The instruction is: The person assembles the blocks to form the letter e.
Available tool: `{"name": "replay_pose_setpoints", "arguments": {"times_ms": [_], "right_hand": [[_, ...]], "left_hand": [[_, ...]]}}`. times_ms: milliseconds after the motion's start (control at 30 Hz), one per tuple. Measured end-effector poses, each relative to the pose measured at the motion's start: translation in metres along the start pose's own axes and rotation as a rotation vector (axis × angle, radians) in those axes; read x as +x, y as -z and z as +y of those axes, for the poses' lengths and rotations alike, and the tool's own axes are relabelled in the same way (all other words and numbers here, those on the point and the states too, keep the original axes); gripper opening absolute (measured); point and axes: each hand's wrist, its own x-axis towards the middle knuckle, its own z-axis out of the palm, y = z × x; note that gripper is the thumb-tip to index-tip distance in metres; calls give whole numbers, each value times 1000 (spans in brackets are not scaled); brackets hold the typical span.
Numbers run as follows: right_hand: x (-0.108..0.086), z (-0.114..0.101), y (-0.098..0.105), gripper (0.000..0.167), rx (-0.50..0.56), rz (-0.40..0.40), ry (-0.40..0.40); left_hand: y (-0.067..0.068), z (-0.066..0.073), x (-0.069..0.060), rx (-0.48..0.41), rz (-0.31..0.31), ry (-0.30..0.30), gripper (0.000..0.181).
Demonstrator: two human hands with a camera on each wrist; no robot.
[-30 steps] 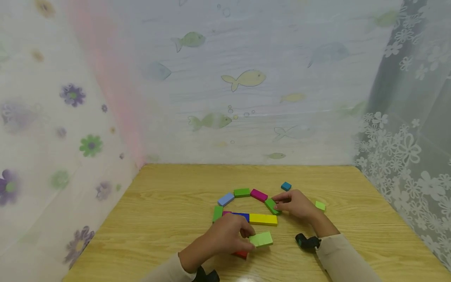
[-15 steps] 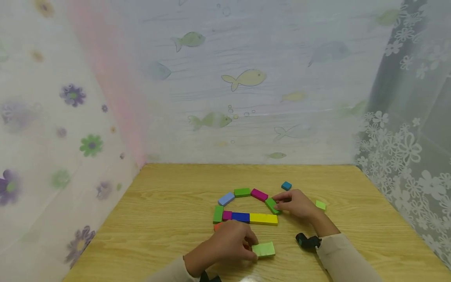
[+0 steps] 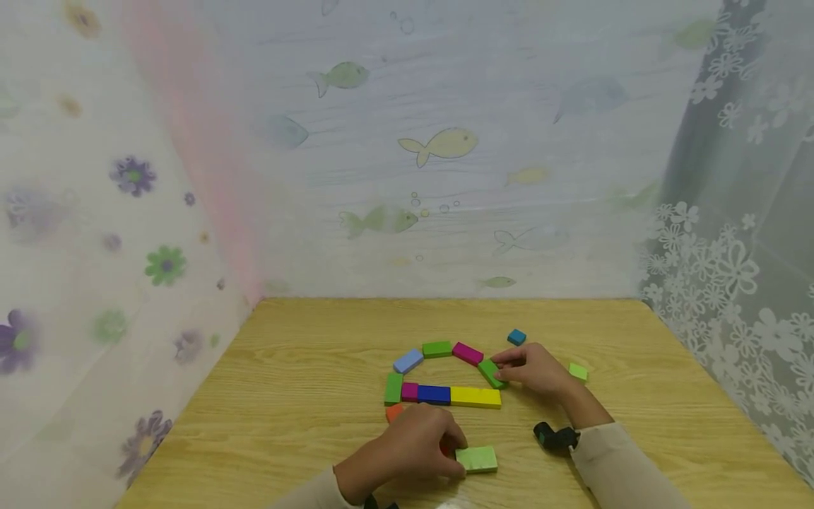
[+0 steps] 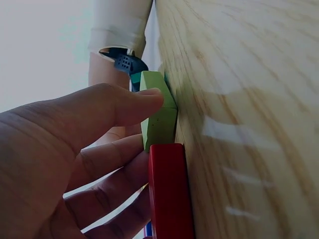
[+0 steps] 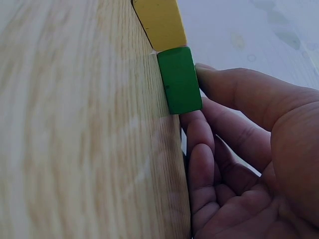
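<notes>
My left hand (image 3: 422,442) pinches a light green block (image 3: 477,459) low over the front of the table, thumb on its near side. In the left wrist view the light green block (image 4: 159,119) meets the end of a red block (image 4: 169,191), mostly hidden by the hand from above. My right hand (image 3: 537,371) holds a green block (image 3: 492,373) at the right end of an arc of blocks, thumb and forefinger at its sides. In the right wrist view this green block (image 5: 180,80) sits close to the yellow block (image 5: 162,22).
The arc also has magenta (image 3: 468,353), green (image 3: 437,349), light blue (image 3: 408,361) and left green (image 3: 393,389) blocks. Inside lies a row of small magenta (image 3: 410,392), dark blue (image 3: 434,394) and yellow (image 3: 475,397) blocks. An orange-red block (image 3: 394,412), a blue one (image 3: 516,337) and a lime one (image 3: 578,372) lie around.
My left hand has moved the light green block toward the front edge and slightly right, down beside the red block. My right hand stays on the green block.
</notes>
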Motion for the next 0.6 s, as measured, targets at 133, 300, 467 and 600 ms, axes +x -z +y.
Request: {"name": "replay_pose_setpoints", "arguments": {"times_ms": [133, 300, 467, 600], "right_hand": [[0, 0, 0, 38, 5, 3, -3], [-1, -1, 0, 38, 14, 1, -6], [-1, -1, -1, 38, 15, 1, -5], [0, -1, -1, 38, 17, 3, -7]], "left_hand": [[-2, -1, 1, -15, -2, 6, 23], [-3, -2, 2, -43, -11, 25, 22], [-2, -2, 0, -24, -2, 12, 22], [0, -3, -1, -2, 10, -10, 23]]}}
